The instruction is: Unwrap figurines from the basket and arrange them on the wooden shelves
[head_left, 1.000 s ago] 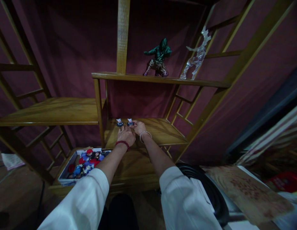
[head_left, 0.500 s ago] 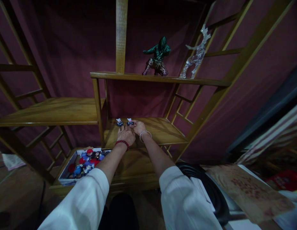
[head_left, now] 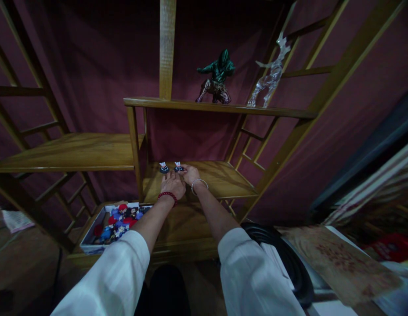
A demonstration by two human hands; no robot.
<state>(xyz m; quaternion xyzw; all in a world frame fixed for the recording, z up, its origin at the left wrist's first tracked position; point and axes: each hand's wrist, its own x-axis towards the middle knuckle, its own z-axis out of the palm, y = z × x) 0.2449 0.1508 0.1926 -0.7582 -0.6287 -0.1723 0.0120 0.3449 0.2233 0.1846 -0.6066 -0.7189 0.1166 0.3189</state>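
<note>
Shows a slight drift of the view since a second ago. Puts the upper shelf [head_left: 220, 106] a touch higher in sight, with its left end a little farther left. Lifts the hooded statue [head_left: 219, 72] and the clear statue [head_left: 270, 81] along with that shelf. Raises the left hand [head_left: 174, 184], the right hand [head_left: 190, 174] and the two small figurines [head_left: 164, 167] by only a hair in view.

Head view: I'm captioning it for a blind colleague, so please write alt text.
The left hand and right hand reach to two small white-headed figurines standing side by side on a wooden shelf. Above stand a green-hooded figure and a transparent animal figure; at lower left sits a box of colourful figures.
</note>
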